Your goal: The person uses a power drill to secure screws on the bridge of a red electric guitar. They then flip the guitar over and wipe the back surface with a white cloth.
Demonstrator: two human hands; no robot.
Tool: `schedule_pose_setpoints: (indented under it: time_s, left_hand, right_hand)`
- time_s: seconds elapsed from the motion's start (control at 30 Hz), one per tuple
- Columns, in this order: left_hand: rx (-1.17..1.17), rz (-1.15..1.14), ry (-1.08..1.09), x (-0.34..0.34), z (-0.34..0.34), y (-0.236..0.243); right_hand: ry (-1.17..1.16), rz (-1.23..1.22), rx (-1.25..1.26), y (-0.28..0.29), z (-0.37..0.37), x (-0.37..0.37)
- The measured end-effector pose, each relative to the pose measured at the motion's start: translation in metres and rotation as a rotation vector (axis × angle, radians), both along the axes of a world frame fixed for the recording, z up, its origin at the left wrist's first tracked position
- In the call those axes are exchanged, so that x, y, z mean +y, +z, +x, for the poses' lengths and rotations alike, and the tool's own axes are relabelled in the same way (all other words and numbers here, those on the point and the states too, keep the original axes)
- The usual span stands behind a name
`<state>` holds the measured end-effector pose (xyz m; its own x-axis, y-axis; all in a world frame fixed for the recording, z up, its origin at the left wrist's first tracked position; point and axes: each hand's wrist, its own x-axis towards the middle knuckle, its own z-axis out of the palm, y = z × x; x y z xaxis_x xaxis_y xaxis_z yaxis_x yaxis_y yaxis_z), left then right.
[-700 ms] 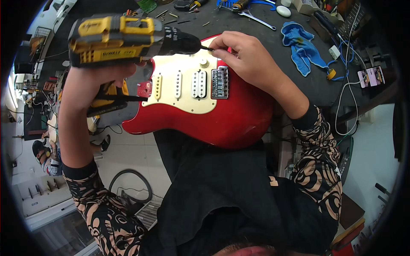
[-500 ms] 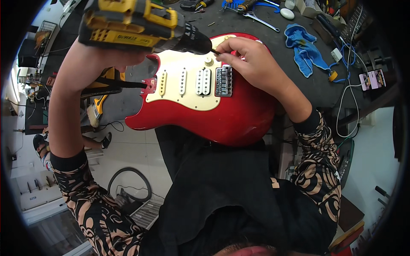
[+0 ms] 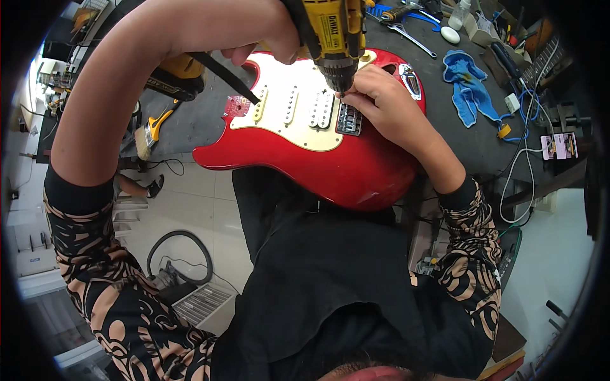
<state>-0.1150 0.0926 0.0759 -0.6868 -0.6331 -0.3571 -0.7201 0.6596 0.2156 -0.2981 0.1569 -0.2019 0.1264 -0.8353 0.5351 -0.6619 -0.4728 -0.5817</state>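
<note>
The left grip is clamped on the drill, which points downward above the guitar, its chuck over the cream pickguard. The right grip comes to the chuck's tip from the right, thumb and forefinger close beside it; whether they pinch the bit or some small part there, I cannot tell. The guitar, a red body, lies face up on the tabletop, its near edge reaching over toward the person's black apron. Three pickups sit in a row across the pickguard, with the metal bridge to their right, partly covered by the right grip. Near the guitar's right end are an open hollow and a chrome plate. A black strap slants from under the left forearm to the leftmost pickup in this view. Left of the guitar, a brush with a yellow and black handle lies near the tabletop's edge. To the right, well apart from the hands, lie a blue cloth, a white oval piece and a wrench; a white cable loops down at the far right. Below, on the pale floor, a black hose curves near another person's shoe.
</note>
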Motion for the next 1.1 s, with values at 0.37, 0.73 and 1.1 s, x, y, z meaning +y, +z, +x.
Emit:
schedule_pose_setpoints:
  time_s: [0.37,0.73,1.1]
  left_hand:
    - [-0.036,0.065,-0.088,-0.009,-0.001,0.001]
    - [0.031,-0.010,-0.258,-0.010,0.002,-0.017]
    - [-0.020,-0.142,-0.308,0.009,-0.005,-0.027]
  right_hand:
    - [-0.017,-0.034,0.071,-0.005,0.000,0.001]
    - [-0.026,-0.027,0.029,-0.010,-0.003,0.004]
    - [-0.040,0.109,-0.176,0.000,-0.007,0.009]
